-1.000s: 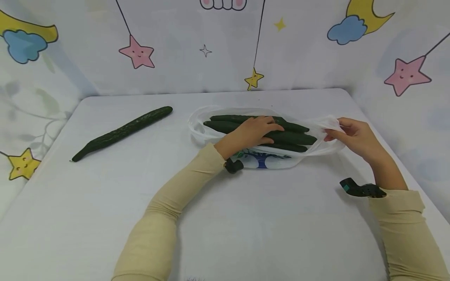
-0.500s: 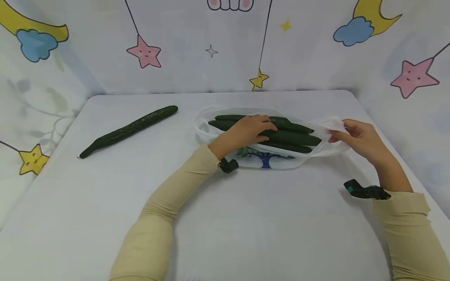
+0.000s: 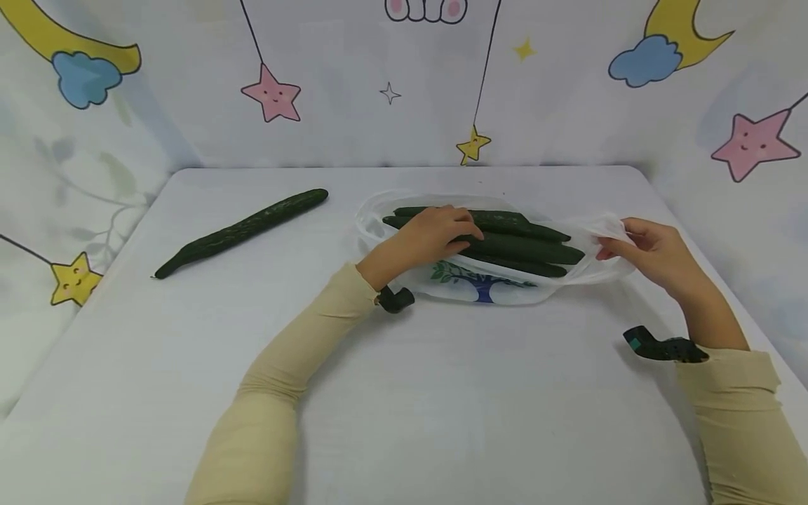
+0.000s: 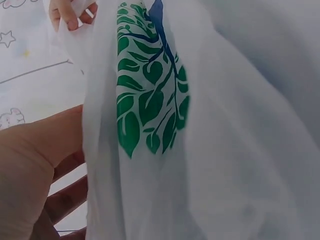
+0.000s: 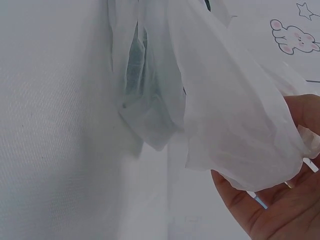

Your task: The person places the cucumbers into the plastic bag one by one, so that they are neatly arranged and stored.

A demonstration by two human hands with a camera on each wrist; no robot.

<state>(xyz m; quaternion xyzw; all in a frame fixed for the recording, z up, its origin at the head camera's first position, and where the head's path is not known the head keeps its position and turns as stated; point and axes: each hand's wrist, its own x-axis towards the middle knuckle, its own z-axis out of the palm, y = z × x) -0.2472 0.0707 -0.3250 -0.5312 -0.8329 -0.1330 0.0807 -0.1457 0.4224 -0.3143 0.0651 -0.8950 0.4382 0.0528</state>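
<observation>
A white plastic bag (image 3: 435,289) with a printed tree lies on its side, its opening facing up. Several cucumbers (image 3: 524,247) lie lengthwise inside it. Over their left part reaches my left hand (image 3: 419,238), fingers loosely bent and thumb apart. In the left wrist view, the bag wall (image 4: 240,130) hides much of the scene beside my left hand (image 4: 35,160). My right hand (image 3: 656,256) pinches the bag's right end between thumb and fingers; the right wrist view shows the thin plastic (image 5: 235,125) bunched at my right hand (image 5: 285,215).
A single cucumber (image 3: 243,231) lies slanted on the white table (image 3: 442,393), left of the bag. Behind the table rises a white backdrop (image 3: 347,133) with printed stars, moons and clouds. Dark wrist cameras (image 3: 663,347) sit at both cuffs.
My left hand has slid left along the bagged cucumbers, which keep their place in the bag. The right hand still pinches the bag's end. The whole head view has shifted slightly.
</observation>
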